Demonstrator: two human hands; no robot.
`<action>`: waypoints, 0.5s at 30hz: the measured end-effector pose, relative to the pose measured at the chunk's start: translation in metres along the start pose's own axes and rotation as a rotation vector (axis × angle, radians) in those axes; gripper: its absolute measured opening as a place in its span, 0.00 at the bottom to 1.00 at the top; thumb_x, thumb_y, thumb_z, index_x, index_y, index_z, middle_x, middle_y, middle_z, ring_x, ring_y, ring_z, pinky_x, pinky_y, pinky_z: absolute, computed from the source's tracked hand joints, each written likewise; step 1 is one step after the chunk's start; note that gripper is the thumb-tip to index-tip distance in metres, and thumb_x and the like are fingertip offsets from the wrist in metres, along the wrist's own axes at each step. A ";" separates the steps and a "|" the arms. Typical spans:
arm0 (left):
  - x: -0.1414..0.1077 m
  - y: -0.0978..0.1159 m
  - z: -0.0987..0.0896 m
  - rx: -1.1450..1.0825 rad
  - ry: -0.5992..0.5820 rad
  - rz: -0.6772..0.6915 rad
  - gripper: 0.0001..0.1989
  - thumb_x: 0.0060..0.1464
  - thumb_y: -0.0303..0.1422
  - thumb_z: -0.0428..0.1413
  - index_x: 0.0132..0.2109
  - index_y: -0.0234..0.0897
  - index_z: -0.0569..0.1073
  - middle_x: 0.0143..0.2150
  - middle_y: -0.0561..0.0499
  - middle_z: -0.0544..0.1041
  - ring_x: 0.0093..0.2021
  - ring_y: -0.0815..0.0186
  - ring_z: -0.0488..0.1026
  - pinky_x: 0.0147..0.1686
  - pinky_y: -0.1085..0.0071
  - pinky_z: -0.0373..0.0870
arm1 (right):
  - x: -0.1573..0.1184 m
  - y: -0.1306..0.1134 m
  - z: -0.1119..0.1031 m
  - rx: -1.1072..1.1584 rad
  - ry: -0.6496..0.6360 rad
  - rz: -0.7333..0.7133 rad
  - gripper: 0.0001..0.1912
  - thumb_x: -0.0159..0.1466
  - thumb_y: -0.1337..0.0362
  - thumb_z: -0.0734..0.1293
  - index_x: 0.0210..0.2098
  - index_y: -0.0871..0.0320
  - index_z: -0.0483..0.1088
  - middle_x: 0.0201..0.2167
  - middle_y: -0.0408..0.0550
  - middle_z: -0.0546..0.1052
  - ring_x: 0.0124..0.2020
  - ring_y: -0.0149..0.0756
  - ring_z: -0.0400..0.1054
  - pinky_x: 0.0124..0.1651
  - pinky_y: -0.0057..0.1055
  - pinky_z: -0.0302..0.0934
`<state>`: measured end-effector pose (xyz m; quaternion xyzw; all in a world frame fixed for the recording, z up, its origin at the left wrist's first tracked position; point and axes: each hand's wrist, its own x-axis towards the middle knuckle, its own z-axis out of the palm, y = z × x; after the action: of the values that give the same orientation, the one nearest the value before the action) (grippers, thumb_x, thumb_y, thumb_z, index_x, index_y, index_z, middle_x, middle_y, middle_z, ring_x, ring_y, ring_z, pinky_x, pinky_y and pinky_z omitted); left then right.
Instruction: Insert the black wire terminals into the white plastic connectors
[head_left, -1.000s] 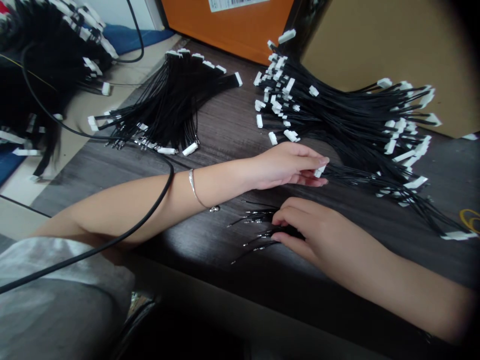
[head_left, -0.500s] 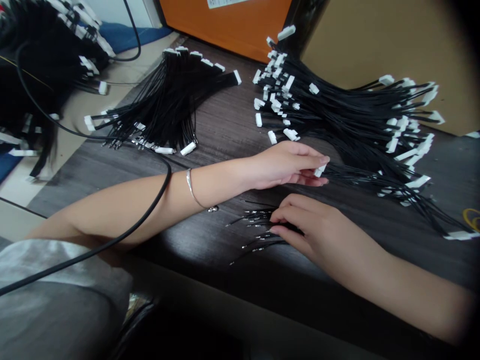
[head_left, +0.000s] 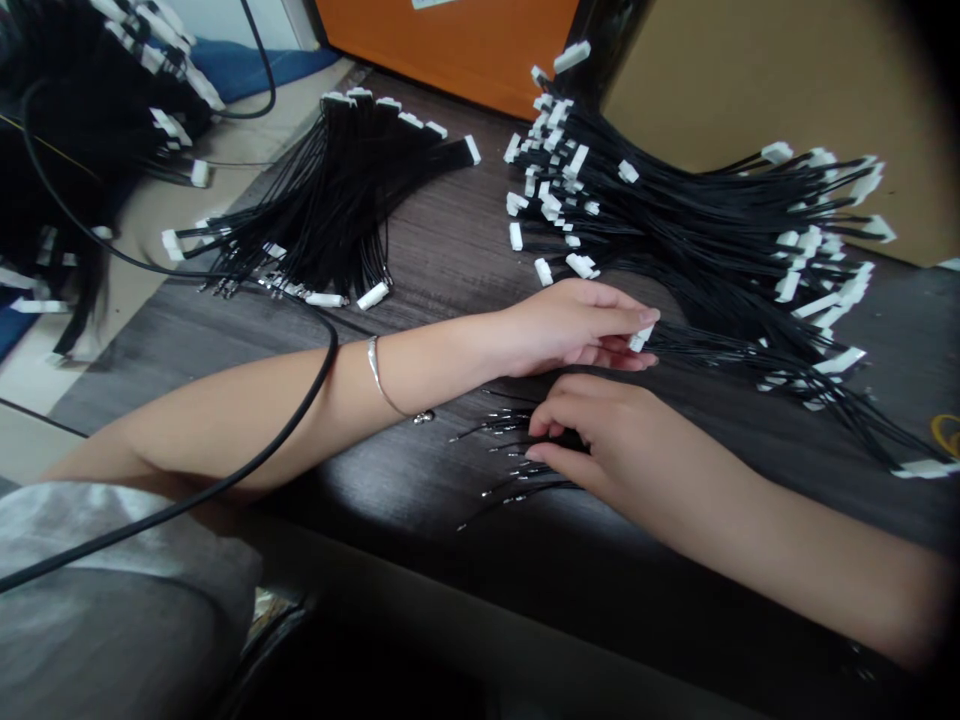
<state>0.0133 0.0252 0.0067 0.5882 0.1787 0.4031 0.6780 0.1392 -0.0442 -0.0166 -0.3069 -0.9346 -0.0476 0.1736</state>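
My left hand [head_left: 577, 325] reaches in from the left and pinches a white connector [head_left: 642, 336] between thumb and fingers. Thin black wires run from that connector to the right, toward the large pile. Below it, my right hand [head_left: 600, 425] hovers over several loose black wires [head_left: 510, 448] with small metal terminals at their left ends. Its thumb and index finger are bent with a gap between the tips, and nothing shows in that gap. The other ends of these loose wires are hidden under the right hand.
A big pile of black wire harnesses [head_left: 675, 230] with white connectors lies behind my hands. Another bundle [head_left: 345, 190] lies at the left, with more wires [head_left: 82, 110] beyond. A thick black cable [head_left: 292, 410] crosses over my left forearm. An orange box [head_left: 450, 45] and cardboard [head_left: 787, 90] stand behind.
My right hand has shifted slightly up and left over the loose wires, its thumb and index tips farther left. My left hand keeps the connector in about the same place.
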 end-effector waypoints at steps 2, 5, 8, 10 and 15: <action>0.000 0.000 0.000 -0.001 0.004 0.002 0.09 0.59 0.26 0.56 0.29 0.30 0.70 0.24 0.53 0.70 0.32 0.68 0.76 0.46 0.64 0.71 | 0.002 -0.001 0.000 -0.015 -0.021 -0.034 0.02 0.61 0.66 0.68 0.33 0.58 0.74 0.32 0.45 0.74 0.34 0.33 0.69 0.37 0.31 0.62; 0.000 -0.001 -0.001 0.007 -0.015 0.008 0.09 0.59 0.27 0.55 0.29 0.30 0.70 0.25 0.52 0.71 0.32 0.68 0.76 0.45 0.64 0.71 | 0.001 -0.004 0.001 -0.086 -0.080 -0.073 0.04 0.60 0.70 0.67 0.29 0.59 0.72 0.29 0.46 0.74 0.31 0.33 0.67 0.34 0.31 0.61; 0.000 0.000 -0.002 0.019 -0.047 0.014 0.09 0.59 0.26 0.55 0.30 0.29 0.70 0.26 0.52 0.72 0.32 0.69 0.76 0.44 0.65 0.71 | -0.003 -0.007 0.005 -0.268 -0.062 -0.143 0.08 0.57 0.77 0.63 0.26 0.60 0.69 0.28 0.48 0.72 0.28 0.34 0.65 0.33 0.33 0.61; -0.001 0.000 -0.003 0.022 -0.054 0.018 0.08 0.59 0.26 0.55 0.31 0.29 0.70 0.27 0.51 0.72 0.32 0.69 0.76 0.44 0.65 0.71 | -0.006 -0.009 0.008 -0.356 -0.039 -0.203 0.10 0.53 0.80 0.60 0.26 0.60 0.67 0.28 0.50 0.72 0.29 0.35 0.64 0.34 0.34 0.62; -0.002 0.001 -0.001 0.018 -0.028 0.006 0.09 0.59 0.26 0.55 0.30 0.29 0.70 0.26 0.52 0.72 0.30 0.71 0.74 0.44 0.67 0.71 | -0.011 -0.017 -0.012 -0.180 0.044 -0.105 0.08 0.62 0.74 0.57 0.29 0.57 0.62 0.29 0.48 0.70 0.28 0.33 0.62 0.34 0.32 0.62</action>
<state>0.0110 0.0241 0.0074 0.6004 0.1710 0.3954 0.6738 0.1408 -0.0657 -0.0092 -0.2706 -0.9373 -0.1472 0.1629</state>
